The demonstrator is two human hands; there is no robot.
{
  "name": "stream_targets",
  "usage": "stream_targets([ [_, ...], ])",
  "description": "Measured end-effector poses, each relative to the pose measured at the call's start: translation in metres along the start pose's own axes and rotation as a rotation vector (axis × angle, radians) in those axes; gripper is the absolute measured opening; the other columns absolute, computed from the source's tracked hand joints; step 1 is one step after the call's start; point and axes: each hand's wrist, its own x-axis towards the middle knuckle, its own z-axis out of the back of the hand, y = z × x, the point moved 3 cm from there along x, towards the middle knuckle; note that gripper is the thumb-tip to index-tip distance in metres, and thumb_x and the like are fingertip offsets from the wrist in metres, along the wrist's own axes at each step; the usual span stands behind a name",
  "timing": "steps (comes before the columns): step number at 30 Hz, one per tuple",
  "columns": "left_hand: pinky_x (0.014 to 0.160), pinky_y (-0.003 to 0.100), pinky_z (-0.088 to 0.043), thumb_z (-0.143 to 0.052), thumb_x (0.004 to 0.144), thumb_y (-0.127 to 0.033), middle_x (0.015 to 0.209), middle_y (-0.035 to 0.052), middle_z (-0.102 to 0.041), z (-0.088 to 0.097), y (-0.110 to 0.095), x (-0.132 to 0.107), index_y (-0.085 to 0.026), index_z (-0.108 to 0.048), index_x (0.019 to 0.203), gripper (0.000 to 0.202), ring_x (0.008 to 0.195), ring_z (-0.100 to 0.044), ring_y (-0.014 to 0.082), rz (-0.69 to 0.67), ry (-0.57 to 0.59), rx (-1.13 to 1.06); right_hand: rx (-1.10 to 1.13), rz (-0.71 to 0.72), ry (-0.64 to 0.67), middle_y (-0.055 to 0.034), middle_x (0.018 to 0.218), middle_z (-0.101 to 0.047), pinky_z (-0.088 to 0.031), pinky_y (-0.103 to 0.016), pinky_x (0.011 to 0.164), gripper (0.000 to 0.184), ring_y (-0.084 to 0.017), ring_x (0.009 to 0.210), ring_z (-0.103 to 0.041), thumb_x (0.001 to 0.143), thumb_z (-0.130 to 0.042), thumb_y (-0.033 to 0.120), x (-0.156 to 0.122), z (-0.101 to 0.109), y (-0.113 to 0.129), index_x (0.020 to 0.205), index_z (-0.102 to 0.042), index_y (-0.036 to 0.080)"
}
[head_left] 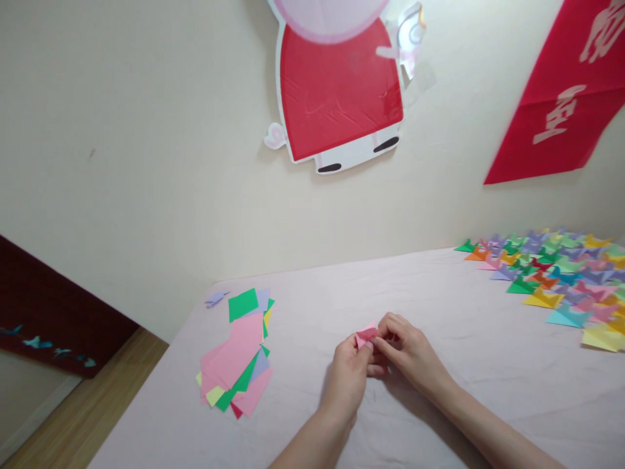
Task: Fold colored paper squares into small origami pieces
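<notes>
My left hand (347, 376) and my right hand (409, 352) meet over the middle of the table (463, 404). Both pinch a small, partly folded pink paper (365, 335) between fingertips, with the left hand gripping from below and the right hand from the right side. The fingers of both hands are closed on the paper. A loose pile of flat paper squares (239, 361), mostly pink with green, yellow and lilac sheets, lies to the left of my hands.
Several folded paper shapes in many colours (556, 277) cover the table's far right. A single lilac folded piece (216, 298) lies at the far left corner. The wall behind carries a red cartoon cutout (336, 91) and a red banner (566, 98). Wooden floor (83, 410) shows left.
</notes>
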Motion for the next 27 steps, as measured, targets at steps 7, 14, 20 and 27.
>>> stream_targets([
  [7,0.062,0.028,-0.052,-0.061,0.079,-0.048,0.085,0.0101,-0.072,0.000,0.000,0.002,-0.013,-0.065,0.099,0.041,0.075,-0.069,0.0224,0.015,0.007,0.025,0.018,-0.065,0.052,-0.0014,0.071,-0.058,-0.042,-0.030,0.064,0.025,-0.019,0.071,-0.055,0.087,-0.053,0.038,0.001,0.001,-0.003,0.069,-0.056,0.022],
  [14,0.053,0.025,-0.051,-0.062,0.077,-0.055,0.080,0.0095,-0.071,-0.001,-0.001,0.004,-0.012,-0.067,0.097,0.048,0.068,-0.069,0.0212,0.035,0.015,0.075,-0.025,-0.018,0.030,-0.0013,0.070,-0.058,-0.043,-0.030,0.064,0.025,-0.019,0.070,-0.054,0.088,-0.054,0.037,-0.001,0.003,-0.001,0.067,-0.056,0.022],
  [20,0.050,0.024,-0.051,-0.059,0.080,-0.049,0.080,0.0095,-0.072,0.001,0.003,0.006,-0.012,-0.069,0.099,0.043,0.067,-0.070,0.0216,0.033,0.011,0.130,-0.048,0.007,-0.002,-0.0014,0.071,-0.058,-0.042,-0.032,0.066,0.025,-0.020,0.071,-0.054,0.090,-0.053,0.037,-0.003,0.002,0.002,0.069,-0.055,0.023],
  [27,0.050,0.023,-0.050,-0.058,0.080,-0.047,0.077,0.0107,-0.072,0.001,0.003,0.006,-0.010,-0.068,0.094,0.041,0.066,-0.070,0.0205,0.057,0.027,0.129,-0.083,0.040,-0.039,-0.0003,0.065,-0.052,-0.040,-0.031,0.064,0.035,-0.019,0.067,-0.050,0.095,-0.045,0.039,-0.002,0.010,0.004,0.064,-0.047,0.024],
])
